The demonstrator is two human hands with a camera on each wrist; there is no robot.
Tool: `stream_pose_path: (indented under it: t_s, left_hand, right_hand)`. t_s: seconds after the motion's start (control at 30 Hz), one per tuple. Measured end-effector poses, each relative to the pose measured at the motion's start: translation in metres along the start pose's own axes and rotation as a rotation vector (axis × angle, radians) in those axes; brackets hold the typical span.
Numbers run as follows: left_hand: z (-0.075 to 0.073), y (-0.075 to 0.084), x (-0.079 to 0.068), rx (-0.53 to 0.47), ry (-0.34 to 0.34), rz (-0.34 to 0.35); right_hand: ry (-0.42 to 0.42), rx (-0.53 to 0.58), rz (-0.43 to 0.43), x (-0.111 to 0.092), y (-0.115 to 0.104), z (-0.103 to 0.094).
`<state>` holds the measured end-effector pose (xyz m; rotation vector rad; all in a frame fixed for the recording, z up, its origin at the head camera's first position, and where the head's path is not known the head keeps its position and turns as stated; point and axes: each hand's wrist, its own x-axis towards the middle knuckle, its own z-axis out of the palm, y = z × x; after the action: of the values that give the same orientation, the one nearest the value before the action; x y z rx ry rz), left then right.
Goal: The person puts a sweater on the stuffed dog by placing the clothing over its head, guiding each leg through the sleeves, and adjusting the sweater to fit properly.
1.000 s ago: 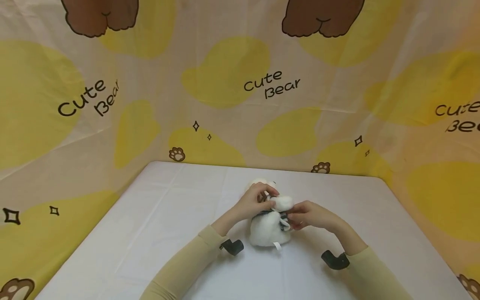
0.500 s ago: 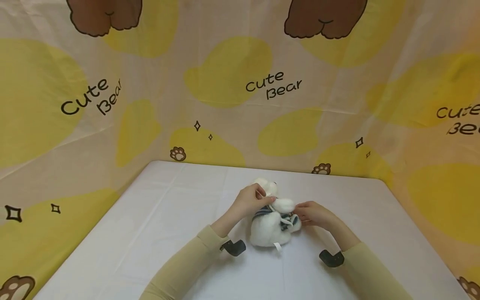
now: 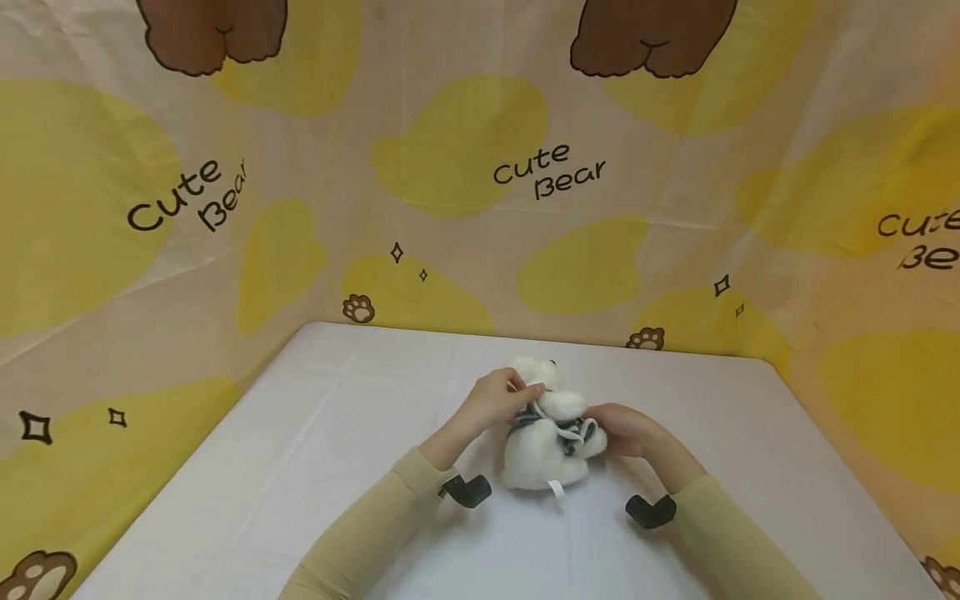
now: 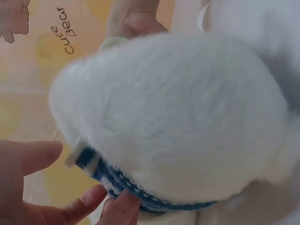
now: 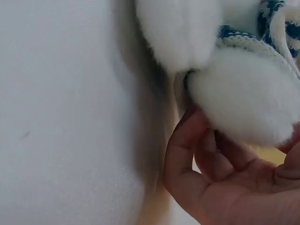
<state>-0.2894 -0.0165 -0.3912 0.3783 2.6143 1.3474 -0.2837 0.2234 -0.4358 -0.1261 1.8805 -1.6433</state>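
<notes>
A white plush toy (image 3: 528, 460) in a blue-and-white knitted garment (image 4: 115, 180) lies on its side on the table. Its head, with a small dark nose, points to the far side, and a white tag (image 3: 556, 489) sticks out at the near end. My left hand (image 3: 491, 400) holds the toy at the neck; in the left wrist view its fingers touch the knit's edge, with the thumb spread beside them. On the other side, my right hand (image 3: 624, 429) grips a round white limb (image 5: 248, 96), fingers curled underneath it. Part of the right fingers is hidden behind the limb.
The table (image 3: 337, 467) has a white cover and rounded far corners. Close behind it and at both sides hangs a beige and yellow printed cloth (image 3: 450, 150). A black wrist piece sits below each hand, at the sleeve (image 3: 375, 525).
The left hand has shifted slightly back along the toy's neck, so more of the head shows. The right hand has drawn one limb outward to the right, and the knit is more exposed.
</notes>
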Motion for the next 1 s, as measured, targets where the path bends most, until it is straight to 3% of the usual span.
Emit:
stream_pose_path:
  t_s: [0.1,0.27,0.43,0.7,1.0]
  left_hand:
    - [0.0,0.001,0.003,0.002,0.032,0.005]
    - [-0.001,0.005,0.01,0.004,0.12,0.037]
    - [-0.002,0.009,0.013,-0.083,0.175,0.073]
    - [0.003,-0.002,0.019,-0.33,0.147,0.129]
    - [0.011,-0.017,0.019,-0.445,0.139,0.186]
  right_hand:
    - [0.023,0.03,0.018,-0.001,-0.003,0.001]
    - [0.178,0.042,0.024,-0.005,-0.011,0.006]
    - [0.273,0.042,-0.093,-0.009,-0.019,0.013]
    - [0.47,-0.041,-0.263,-0.011,-0.02,0.02]
    - [0.613,-0.147,-0.384,-0.012,-0.016,0.028]
